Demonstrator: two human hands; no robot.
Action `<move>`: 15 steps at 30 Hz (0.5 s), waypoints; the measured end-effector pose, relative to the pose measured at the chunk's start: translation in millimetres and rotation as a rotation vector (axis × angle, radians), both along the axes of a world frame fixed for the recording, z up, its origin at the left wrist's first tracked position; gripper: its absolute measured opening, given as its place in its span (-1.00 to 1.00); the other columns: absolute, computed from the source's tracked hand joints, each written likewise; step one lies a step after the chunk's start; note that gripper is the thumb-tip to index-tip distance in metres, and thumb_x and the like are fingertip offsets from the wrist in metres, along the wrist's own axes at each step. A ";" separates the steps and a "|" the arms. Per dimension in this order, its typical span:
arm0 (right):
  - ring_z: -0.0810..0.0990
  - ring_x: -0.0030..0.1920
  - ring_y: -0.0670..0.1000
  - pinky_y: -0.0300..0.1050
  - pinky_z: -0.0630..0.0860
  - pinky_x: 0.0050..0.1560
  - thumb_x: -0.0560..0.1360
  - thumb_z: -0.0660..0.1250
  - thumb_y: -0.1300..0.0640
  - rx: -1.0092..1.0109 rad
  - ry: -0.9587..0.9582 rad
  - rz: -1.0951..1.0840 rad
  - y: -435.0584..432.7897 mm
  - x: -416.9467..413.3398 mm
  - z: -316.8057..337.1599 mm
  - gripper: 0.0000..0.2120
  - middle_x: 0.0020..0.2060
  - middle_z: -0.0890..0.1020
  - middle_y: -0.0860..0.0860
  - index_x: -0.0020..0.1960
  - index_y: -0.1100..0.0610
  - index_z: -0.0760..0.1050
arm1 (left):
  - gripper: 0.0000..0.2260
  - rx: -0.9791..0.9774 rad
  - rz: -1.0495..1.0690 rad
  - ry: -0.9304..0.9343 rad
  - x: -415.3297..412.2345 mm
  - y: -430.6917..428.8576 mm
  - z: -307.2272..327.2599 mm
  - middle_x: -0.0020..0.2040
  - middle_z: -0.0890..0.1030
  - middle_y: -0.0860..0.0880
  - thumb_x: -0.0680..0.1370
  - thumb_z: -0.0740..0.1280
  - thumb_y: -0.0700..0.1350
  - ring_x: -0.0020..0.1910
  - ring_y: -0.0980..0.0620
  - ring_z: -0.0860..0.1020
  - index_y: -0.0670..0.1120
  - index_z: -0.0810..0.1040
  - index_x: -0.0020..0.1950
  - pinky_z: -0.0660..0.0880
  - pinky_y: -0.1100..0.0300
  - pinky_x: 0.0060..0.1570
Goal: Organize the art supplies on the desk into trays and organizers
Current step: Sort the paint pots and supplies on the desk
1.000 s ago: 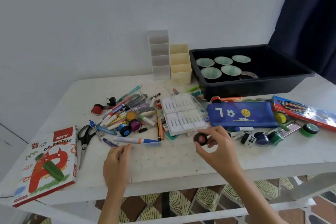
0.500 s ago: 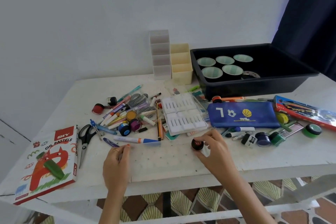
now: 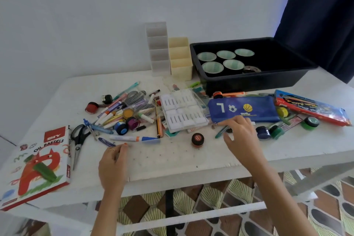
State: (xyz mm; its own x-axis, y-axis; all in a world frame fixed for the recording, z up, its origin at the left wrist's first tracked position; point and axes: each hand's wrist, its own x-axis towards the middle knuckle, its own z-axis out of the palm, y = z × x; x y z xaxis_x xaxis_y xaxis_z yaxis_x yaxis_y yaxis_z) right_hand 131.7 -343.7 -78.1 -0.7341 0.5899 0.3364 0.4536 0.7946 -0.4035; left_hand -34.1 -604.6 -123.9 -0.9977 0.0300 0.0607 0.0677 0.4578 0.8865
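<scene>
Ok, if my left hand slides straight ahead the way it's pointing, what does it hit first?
Probably the white and blue marker, which lies crosswise just ahead of the left hand. Depth is unclear, so I cannot say how near it is.

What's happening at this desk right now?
A person is sorting art supplies. Their right hand reaches, fingers spread, to the lower edge of the blue pencil case; the left hand rests on the table. A red-lidded paint pot stands free between them. Most pens lie loose; the black tray holds paper cups.
</scene>
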 end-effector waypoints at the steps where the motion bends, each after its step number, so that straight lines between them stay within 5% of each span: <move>1: 0.39 0.07 0.12 -0.03 0.34 0.07 0.43 0.34 0.30 0.041 -0.085 -0.089 5.4 5.1 -1.8 -0.68 0.05 0.51 0.07 0.16 0.08 0.55 | -0.80 0.004 0.000 -0.012 0.8 -0.9 0.3 -0.19 0.54 -0.04 0.57 0.23 -0.05 -0.20 0.02 0.46 -0.12 0.57 -0.09 0.31 0.13 -0.25; 6: 0.35 0.18 0.17 0.01 0.35 0.16 0.44 0.27 0.39 0.018 -0.288 -0.292 20.0 17.4 -11.7 -0.60 0.14 0.48 0.14 0.25 0.16 0.49 | -0.81 0.067 -0.019 -0.027 2.2 -3.2 2.8 -0.16 0.55 -0.05 0.59 0.19 -0.09 -0.15 0.00 0.46 -0.08 0.54 -0.14 0.33 0.10 -0.18; 11: 0.42 0.09 0.14 -0.05 0.40 0.05 0.37 0.40 0.31 -0.130 -0.016 -0.165 5.8 13.2 -8.2 -0.70 0.01 0.57 0.13 0.11 0.23 0.58 | -0.79 0.069 -0.041 -0.004 0.4 -5.2 -0.6 -0.17 0.55 -0.11 0.58 0.22 -0.10 -0.22 0.08 0.45 -0.19 0.55 -0.13 0.33 0.21 -0.23; 15: 0.44 -0.09 -0.01 -0.37 0.27 -0.16 0.33 0.48 0.17 -0.191 0.199 0.012 -30.5 2.0 8.7 -0.82 -0.16 0.60 -0.04 -0.07 0.11 0.60 | -0.81 0.064 -0.048 0.010 1.3 -4.7 -1.6 -0.17 0.56 -0.09 0.58 0.23 -0.10 -0.23 0.14 0.45 -0.14 0.56 -0.14 0.34 0.20 -0.23</move>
